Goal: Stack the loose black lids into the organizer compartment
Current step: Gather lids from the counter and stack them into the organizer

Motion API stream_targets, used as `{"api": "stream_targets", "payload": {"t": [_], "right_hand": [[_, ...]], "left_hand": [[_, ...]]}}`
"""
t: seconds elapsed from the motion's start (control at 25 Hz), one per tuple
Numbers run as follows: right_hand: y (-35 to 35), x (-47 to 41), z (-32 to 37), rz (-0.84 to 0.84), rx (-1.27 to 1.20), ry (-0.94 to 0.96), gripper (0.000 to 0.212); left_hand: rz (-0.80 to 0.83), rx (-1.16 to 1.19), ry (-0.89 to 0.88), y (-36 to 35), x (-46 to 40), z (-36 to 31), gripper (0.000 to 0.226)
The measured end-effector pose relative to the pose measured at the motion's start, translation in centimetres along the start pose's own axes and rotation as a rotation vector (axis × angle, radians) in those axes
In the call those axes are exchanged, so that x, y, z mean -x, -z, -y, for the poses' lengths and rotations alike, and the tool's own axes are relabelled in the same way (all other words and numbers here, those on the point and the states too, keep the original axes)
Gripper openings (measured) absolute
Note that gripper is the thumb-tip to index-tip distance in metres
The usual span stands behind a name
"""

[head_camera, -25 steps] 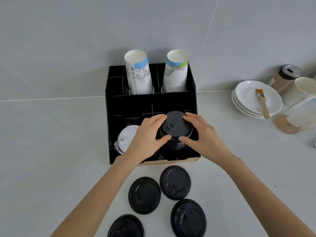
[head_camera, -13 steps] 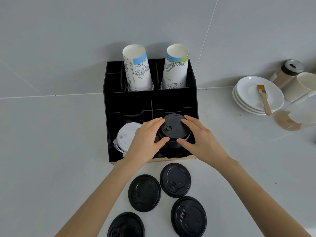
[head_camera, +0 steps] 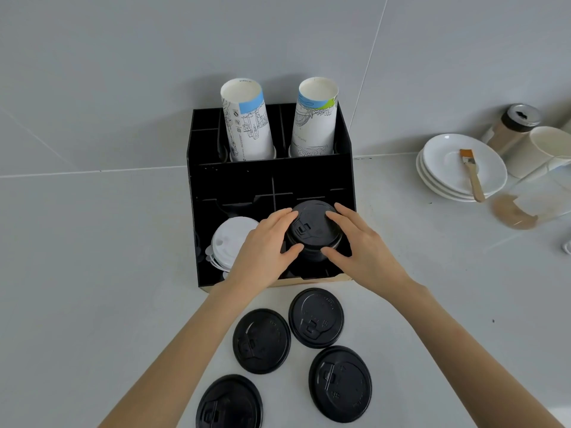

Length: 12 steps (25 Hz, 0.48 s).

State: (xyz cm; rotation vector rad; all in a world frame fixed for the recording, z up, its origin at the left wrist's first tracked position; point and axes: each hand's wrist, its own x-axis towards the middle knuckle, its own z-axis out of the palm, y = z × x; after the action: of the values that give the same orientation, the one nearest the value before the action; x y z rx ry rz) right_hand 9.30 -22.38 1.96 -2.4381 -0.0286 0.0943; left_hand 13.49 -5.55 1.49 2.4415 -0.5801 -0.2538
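Note:
A stack of black lids (head_camera: 312, 230) stands in the front right compartment of the black organizer (head_camera: 197, 211). My left hand (head_camera: 262, 251) grips the stack's left side and my right hand (head_camera: 361, 251) grips its right side, thumbs in front, fingers on the top lid's rim. Several loose black lids lie flat on the counter in front of the organizer, among them one (head_camera: 316, 317) nearest the organizer, one (head_camera: 261, 340) to its left and one (head_camera: 340, 383) lower right. The stack's lower part is hidden by my hands.
White lids (head_camera: 230, 239) fill the front left compartment. Two stacks of paper cups (head_camera: 245, 122) stand in the organizer's back row. At the right are stacked white saucers (head_camera: 445, 177) with a brush (head_camera: 471, 174), a shaker jar (head_camera: 513, 125) and a white mug (head_camera: 547, 146).
Both hands stay clamped on the black lid stack in the compartment. My head has shifted slightly, so the scene sits a little differently in view; the loose lids have not moved.

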Motion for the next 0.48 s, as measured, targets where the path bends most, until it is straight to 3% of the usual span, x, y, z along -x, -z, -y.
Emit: {"api": "stream_targets", "payload": {"t": [0.28, 0.48], "right_hand": [[0.3, 3.8, 1.0, -0.164, -0.060, 0.076, 0.047], [-1.8, 7.3, -0.1, -0.104, -0.088, 0.088, 0.042]], "left_hand": [[-0.051, 0.087, -0.012, 0.7, 4.1, -1.0, 0.047], [0.031, 0.105, -0.029, -1.5, 7.9, -1.0, 0.046]]}}
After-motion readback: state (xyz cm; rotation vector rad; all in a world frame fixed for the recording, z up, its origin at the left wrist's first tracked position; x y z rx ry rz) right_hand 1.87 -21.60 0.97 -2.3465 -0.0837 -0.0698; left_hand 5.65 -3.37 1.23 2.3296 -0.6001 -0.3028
